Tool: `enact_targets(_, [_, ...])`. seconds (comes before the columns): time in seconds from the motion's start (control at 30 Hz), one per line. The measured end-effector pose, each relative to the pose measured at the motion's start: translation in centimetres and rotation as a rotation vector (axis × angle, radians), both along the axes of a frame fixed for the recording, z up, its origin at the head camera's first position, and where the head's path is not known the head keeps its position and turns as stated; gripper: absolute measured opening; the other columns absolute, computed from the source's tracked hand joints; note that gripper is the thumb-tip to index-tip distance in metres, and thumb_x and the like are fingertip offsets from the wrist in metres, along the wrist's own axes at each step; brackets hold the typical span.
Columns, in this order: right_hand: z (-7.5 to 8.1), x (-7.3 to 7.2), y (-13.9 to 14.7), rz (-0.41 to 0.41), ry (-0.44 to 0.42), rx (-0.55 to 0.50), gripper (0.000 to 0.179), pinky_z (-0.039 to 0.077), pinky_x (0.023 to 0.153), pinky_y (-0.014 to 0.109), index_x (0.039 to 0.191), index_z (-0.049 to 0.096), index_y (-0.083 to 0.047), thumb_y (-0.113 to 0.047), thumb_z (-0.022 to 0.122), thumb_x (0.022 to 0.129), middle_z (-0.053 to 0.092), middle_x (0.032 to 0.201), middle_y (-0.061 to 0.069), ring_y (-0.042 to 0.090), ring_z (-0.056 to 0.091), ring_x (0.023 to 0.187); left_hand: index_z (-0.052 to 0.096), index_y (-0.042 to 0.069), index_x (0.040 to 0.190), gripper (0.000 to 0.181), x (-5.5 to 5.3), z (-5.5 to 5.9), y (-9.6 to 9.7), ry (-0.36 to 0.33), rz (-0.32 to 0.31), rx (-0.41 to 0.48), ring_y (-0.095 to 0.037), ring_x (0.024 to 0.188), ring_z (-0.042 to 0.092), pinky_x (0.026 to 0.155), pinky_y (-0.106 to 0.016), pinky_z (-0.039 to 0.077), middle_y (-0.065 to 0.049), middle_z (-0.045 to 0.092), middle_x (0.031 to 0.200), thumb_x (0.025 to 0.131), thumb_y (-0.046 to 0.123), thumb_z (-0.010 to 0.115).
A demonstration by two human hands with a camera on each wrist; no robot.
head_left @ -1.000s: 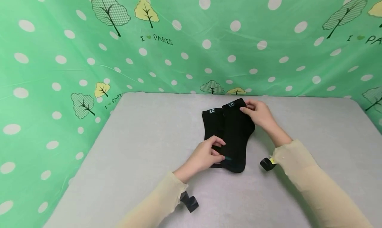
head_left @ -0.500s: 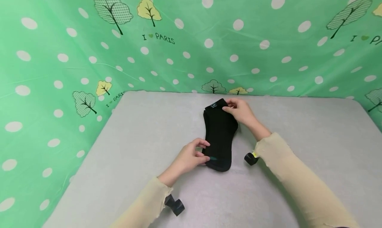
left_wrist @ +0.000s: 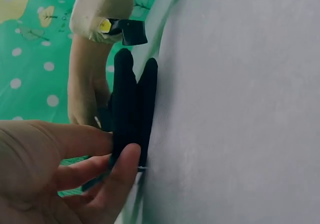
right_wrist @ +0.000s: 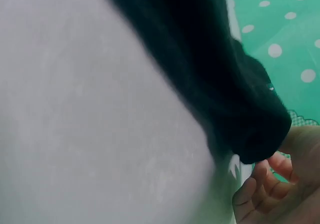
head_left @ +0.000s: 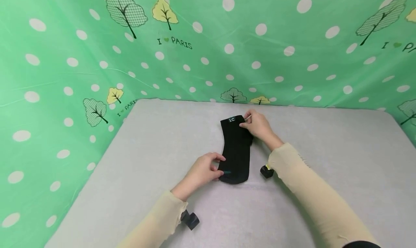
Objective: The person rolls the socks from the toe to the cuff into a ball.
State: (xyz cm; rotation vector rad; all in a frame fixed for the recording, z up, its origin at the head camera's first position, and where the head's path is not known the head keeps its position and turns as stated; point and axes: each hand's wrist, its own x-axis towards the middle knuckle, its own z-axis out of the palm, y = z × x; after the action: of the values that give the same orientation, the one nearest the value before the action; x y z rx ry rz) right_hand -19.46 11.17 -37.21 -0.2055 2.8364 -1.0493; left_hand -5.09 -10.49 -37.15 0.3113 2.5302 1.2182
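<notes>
Two black socks (head_left: 236, 150) lay one over the other, toes by the person's left hand (head_left: 202, 170), cuffs by the right hand (head_left: 258, 125). From where I stood they looked light, soft and stretchy, with nothing to break; the knit seemed more grippy than slippery, though the layers might have slid apart under a pull. Cuff and toe, both layers pinched together, struck me as the best holds. The left thumb and fingers were curled in a pinch at the toe edge; the right thumb and finger nipped the cuff's corner, beside a small label (head_left: 232, 119). Whether that right pinch caught both layers, I couldn't tell. Beneath the hands spread a grey tabletop (head_left: 156, 143); beyond them hung a green dotted cloth (head_left: 208, 69).
</notes>
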Motion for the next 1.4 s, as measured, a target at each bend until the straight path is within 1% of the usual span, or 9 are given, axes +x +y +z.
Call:
enact_targets(0.13, [0.2, 0.5, 0.7, -0.017, -0.003, 0.012, 0.032, 0.044, 0.072, 0.036, 0.114, 0.053, -0.003, -0.021, 0.07, 0.093, 0.058, 0.091, 0.011, 0.026, 0.055, 0.078, 0.069, 0.007, 0.117, 0.033, -0.2, 0.1, 0.3, 0.092, -0.053, -0.166, -0.006, 0.067, 0.055, 0.07, -0.02, 0.047, -0.01, 0.057, 0.108, 0.085, 0.007, 0.076])
enact_targets(0.23, [0.8, 1.4, 1.2, 0.02, 0.025, -0.012, 0.03, 0.046, 0.073, 0.035, 0.114, 0.056, -0.003, -0.02, 0.07, 0.093, 0.061, 0.095, 0.012, 0.026, 0.059, 0.08, 0.071, 0.009, 0.115, 0.031, -0.4, 0.4, 0.3, 0.123, -0.074, -0.21, -0.007, 0.071, 0.056, 0.073, -0.022, 0.047, -0.007, 0.058, 0.102, 0.084, 0.01, 0.076])
enact_targets(0.37, [1.8, 3.5, 1.7, 0.101, 0.055, -0.082, 0.022, 0.05, 0.074, 0.033, 0.11, 0.062, 0.0, -0.014, 0.068, 0.093, 0.066, 0.098, 0.016, 0.026, 0.064, 0.084, 0.071, 0.009, 0.113, 0.028, -0.6, 0.8, 0.1, 0.146, -0.105, -0.165, -0.009, 0.077, 0.063, 0.073, -0.022, 0.049, -0.003, 0.066, 0.099, 0.086, 0.007, 0.072])
enact_targets(0.57, [2.4, 8.1, 2.4, 0.305, 0.018, -0.194, 0.008, 0.052, 0.07, 0.026, 0.098, 0.067, -0.004, -0.01, 0.069, 0.093, 0.07, 0.091, 0.008, 0.015, 0.062, 0.081, 0.07, 0.009, 0.107, 0.024, -0.6, 1.1, -0.6, 0.15, -0.244, -0.049, -0.012, 0.086, 0.066, 0.072, -0.018, 0.054, -0.002, 0.073, 0.102, 0.087, -0.002, 0.066])
enact_targets(0.7, [2.0, 11.0, 3.0, 0.478, 0.009, -0.21, 0.007, 0.054, 0.075, 0.026, 0.093, 0.068, -0.011, -0.011, 0.073, 0.089, 0.069, 0.09, 0.0, 0.011, 0.063, 0.082, 0.069, 0.01, 0.109, 0.025, -0.5, 1.0, -1.0, 0.154, -0.355, -0.035, -0.014, 0.097, 0.066, 0.085, -0.022, 0.055, -0.002, 0.07, 0.109, 0.086, 0.003, 0.073])
enact_targets(0.8, [1.3, 12.6, 3.1, 0.546, 0.058, -0.147, 0.014, 0.055, 0.081, 0.029, 0.096, 0.068, -0.014, -0.013, 0.078, 0.086, 0.068, 0.095, -0.003, 0.011, 0.064, 0.088, 0.068, 0.011, 0.111, 0.029, -0.5, 0.9, -1.3, 0.177, -0.417, -0.058, -0.015, 0.102, 0.065, 0.093, -0.026, 0.053, -0.001, 0.069, 0.11, 0.084, 0.008, 0.077])
enact_targets(0.97, [0.1, 14.0, 3.0, 0.568, 0.172, 0.018, 0.024, 0.052, 0.089, 0.036, 0.1, 0.067, -0.016, -0.013, 0.081, 0.081, 0.066, 0.101, -0.006, 0.014, 0.062, 0.099, 0.066, 0.013, 0.112, 0.033, -0.6, 0.3, -1.4, 0.199, -0.445, -0.098, -0.013, 0.102, 0.063, 0.094, -0.027, 0.051, 0.001, 0.067, 0.11, 0.082, 0.007, 0.079])
enact_targets(1.13, [-0.3, 14.6, 2.5, 0.557, 0.268, 0.142, 0.028, 0.052, 0.088, 0.037, 0.099, 0.065, -0.016, -0.01, 0.083, 0.078, 0.064, 0.102, -0.006, 0.015, 0.06, 0.1, 0.066, 0.014, 0.111, 0.036, -1.1, -0.1, -1.2, 0.238, -0.465, -0.134, -0.012, 0.099, 0.061, 0.092, -0.025, 0.051, 0.001, 0.065, 0.109, 0.079, 0.004, 0.078])
enact_targets(1.4, [-0.4, 14.8, 1.8, 0.513, 0.299, 0.211, 0.023, 0.052, 0.079, 0.032, 0.095, 0.064, -0.017, -0.014, 0.082, 0.08, 0.062, 0.095, -0.007, 0.013, 0.057, 0.092, 0.066, 0.015, 0.111, 0.031, -1.4, -0.2, -0.5, 0.266, -0.473, -0.22, -0.011, 0.096, 0.059, 0.089, -0.027, 0.051, 0.002, 0.063, 0.107, 0.083, 0.011, 0.078])
